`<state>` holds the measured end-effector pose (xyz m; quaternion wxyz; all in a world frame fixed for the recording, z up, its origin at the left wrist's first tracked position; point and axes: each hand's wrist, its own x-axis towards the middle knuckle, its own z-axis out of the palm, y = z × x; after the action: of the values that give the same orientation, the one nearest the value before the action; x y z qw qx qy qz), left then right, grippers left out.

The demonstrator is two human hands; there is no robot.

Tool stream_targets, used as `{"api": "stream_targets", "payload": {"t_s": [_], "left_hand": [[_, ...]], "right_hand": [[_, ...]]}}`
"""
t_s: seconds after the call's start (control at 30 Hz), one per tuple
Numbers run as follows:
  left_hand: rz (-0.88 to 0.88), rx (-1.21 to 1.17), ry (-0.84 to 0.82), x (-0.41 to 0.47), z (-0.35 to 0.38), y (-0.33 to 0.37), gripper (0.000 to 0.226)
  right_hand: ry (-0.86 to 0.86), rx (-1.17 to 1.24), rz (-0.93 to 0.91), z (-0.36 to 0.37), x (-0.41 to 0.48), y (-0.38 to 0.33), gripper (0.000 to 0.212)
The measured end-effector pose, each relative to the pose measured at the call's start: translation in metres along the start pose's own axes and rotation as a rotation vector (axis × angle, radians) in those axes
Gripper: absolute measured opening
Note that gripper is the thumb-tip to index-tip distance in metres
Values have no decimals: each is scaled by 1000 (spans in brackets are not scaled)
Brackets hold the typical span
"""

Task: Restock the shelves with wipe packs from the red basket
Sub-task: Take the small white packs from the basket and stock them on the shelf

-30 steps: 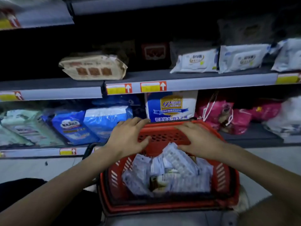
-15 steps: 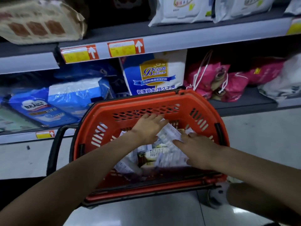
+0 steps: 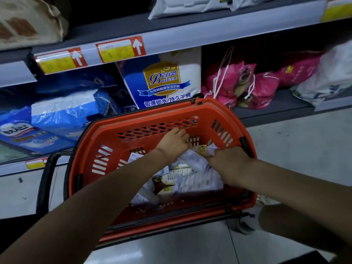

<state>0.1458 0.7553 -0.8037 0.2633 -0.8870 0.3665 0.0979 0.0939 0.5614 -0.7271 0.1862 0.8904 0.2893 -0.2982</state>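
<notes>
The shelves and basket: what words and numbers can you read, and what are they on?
"Baileen" and "百乐恩": badge on the blue-and-white pack.
"为您的健康保驾护航": ribbon on that pack.
"极速锁水/持久干爽": along its bottom.
"3": yellow price tag, faint.
Too blurred or small: the other price tag, the blue pack on the left, the pink bags, the wipe packs in the red basket.

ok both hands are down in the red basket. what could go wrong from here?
1. The packs lie in a loose, jumbled pile under the left hand and right hand; a grab could lift several and drop one.
2. The lower shelf behind the basket looks crowded with blue bags and pink bags, so a pack pushed in may topple others.
</notes>
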Motion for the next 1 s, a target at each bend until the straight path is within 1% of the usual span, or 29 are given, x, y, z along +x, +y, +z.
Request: {"api": "stream_targets", "payload": {"t_s": [0.1, 0.17, 0.2, 0.3, 0.33, 0.43, 0.57, 0.63, 0.7, 0.73, 0.77, 0.83, 0.87, 0.93, 1.0], "left_hand": [[22, -7, 197, -34, 7, -11, 45], [12, 13, 337, -62, 13, -25, 48], [-2, 31, 402, -77, 14, -33, 45], [-50, 3, 575, -126, 14, -60, 27], [-61, -17, 619, -142, 12, -68, 28], [-107, -59, 694, -187, 3, -85, 29], [-224, -136, 763, -229, -3, -90, 28], [-250, -101, 767, -231, -9, -91, 27], [-239, -43, 776, -227, -14, -93, 25], [-239, -45, 779, -227, -14, -95, 25], [-249, -67, 775, -227, -14, -97, 26], [-277, -139, 757, -230, -14, -99, 28], [-290, -164, 747, -231, -14, -100, 30], [-303, -170, 733, -231, -17, -102, 32], [-309, -179, 734, -226, -23, -104, 31]], "right_hand": [[-25, 8, 77, -17, -1, 1, 40], [5, 41, 103, -30, -4, 2, 37], [30, 56, 107, -36, -6, 2, 36], [103, 111, 98, -50, -10, -3, 39], [133, 139, 85, -52, -9, -5, 41], [229, 269, 22, -58, -8, -15, 49], [256, 579, -101, -62, -8, -31, 68], [267, 729, -157, -64, -10, -38, 66], [300, 804, -195, -63, -12, -45, 68], [335, 789, -210, -64, -13, -48, 75], [385, 720, -232, -64, -13, -50, 86], [464, 525, -280, -63, -11, -56, 108], [504, 436, -298, -61, -11, -59, 116], [594, 331, -289, -60, -12, -67, 124], [747, 330, -280, -61, -12, -75, 124]]}}
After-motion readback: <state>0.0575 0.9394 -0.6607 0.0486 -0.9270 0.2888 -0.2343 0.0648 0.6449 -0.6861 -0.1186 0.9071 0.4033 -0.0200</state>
